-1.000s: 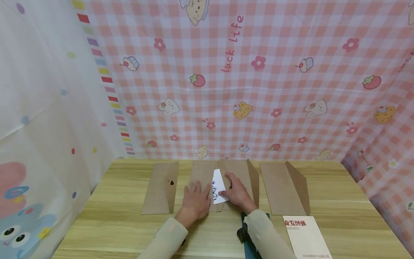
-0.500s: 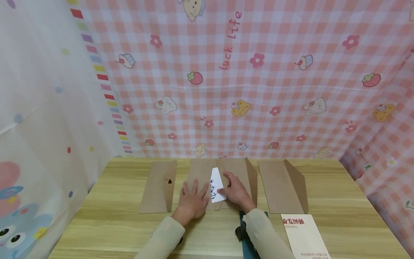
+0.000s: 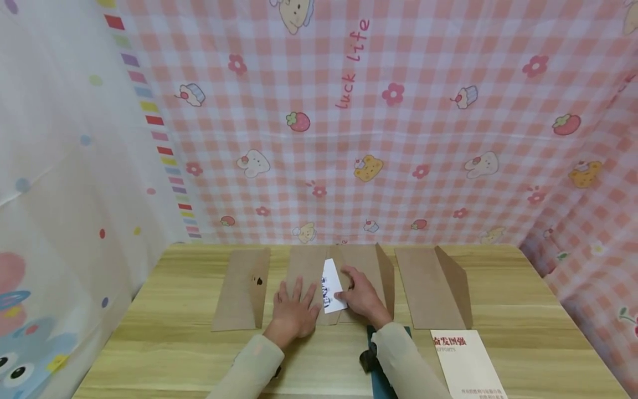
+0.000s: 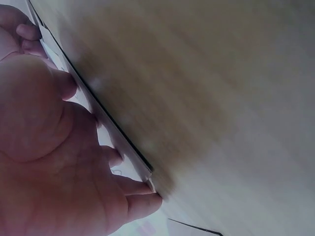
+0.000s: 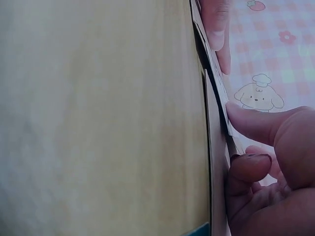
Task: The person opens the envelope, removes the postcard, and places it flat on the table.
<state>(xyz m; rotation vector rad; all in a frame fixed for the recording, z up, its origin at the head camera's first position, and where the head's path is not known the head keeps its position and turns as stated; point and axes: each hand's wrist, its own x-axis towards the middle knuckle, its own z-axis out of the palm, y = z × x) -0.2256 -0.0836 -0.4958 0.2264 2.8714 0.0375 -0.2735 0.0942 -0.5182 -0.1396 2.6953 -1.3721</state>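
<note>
A white card [image 3: 332, 291] with dark blue print lies slantwise at the opening of a brown paper envelope [image 3: 305, 263], second from the left. Its left part is hidden inside. My left hand [image 3: 295, 313] rests on this envelope with fingers spread, beside the card. With the thumb on top, my right hand [image 3: 365, 296] holds the card near its right edge, the other fingers bent. In the right wrist view the thumb [image 5: 251, 120] touches the card; what the fingertips touch below is partly hidden. In the left wrist view the left hand [image 4: 64, 147] lies along the envelope's edge.
More brown envelopes lie at the left [image 3: 235, 291], right of the middle [image 3: 364, 257] and far right [image 3: 426, 288], flaps unfolded on the right-hand two. A cream booklet [image 3: 468, 363] with red lettering and a dark green item [image 3: 381, 382] lie nearer on the wooden table [image 3: 164, 332].
Both hands keep nearly the same places on the envelope and card. The left hand's fingers spread a little wider. The whole head view has shifted slightly.
</note>
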